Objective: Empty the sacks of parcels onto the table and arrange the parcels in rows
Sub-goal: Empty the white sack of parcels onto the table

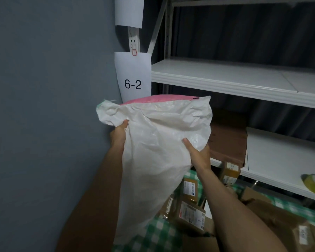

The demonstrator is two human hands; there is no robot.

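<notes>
- Above the counter, a white woven sack is held upended, seemingly so parcels drop out.
- Its bunched fabric is gripped by the left hand and right hand.

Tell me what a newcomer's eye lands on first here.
First, the white sack held up mid-frame, gripped by the left hand and right hand. Next, the "6-2" sign on the shelf post above it, then brown parcels on the green checked table below.
</notes>
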